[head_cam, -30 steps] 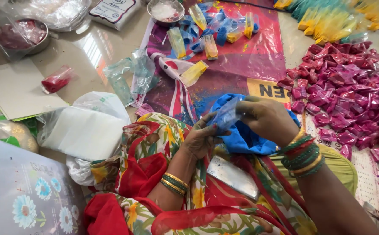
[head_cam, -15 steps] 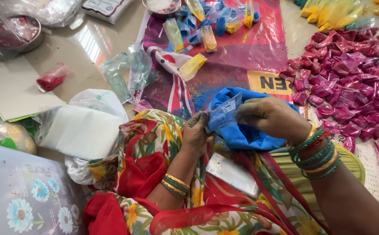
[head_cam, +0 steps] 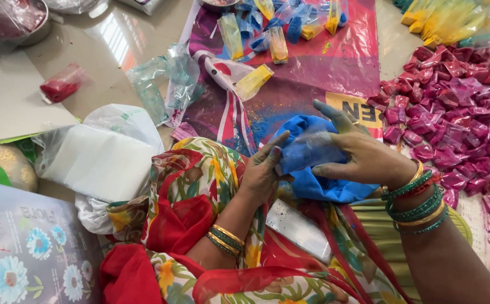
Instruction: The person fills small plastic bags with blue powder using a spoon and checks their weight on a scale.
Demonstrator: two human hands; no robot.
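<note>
Packing step: the right hand is cradling a small packet of blue powder over the blue bag in the lap, fingers half open; the left hand is pinching its edge, apparently sealing. Next: a firm fold.

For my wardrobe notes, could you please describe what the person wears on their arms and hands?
Both forearms are bare, with no sleeves. The left hand has a stack of green and gold bangles at its wrist. The right hand has a thicker stack of green, gold and red bangles. Blue powder smudges the fingertips.
</note>
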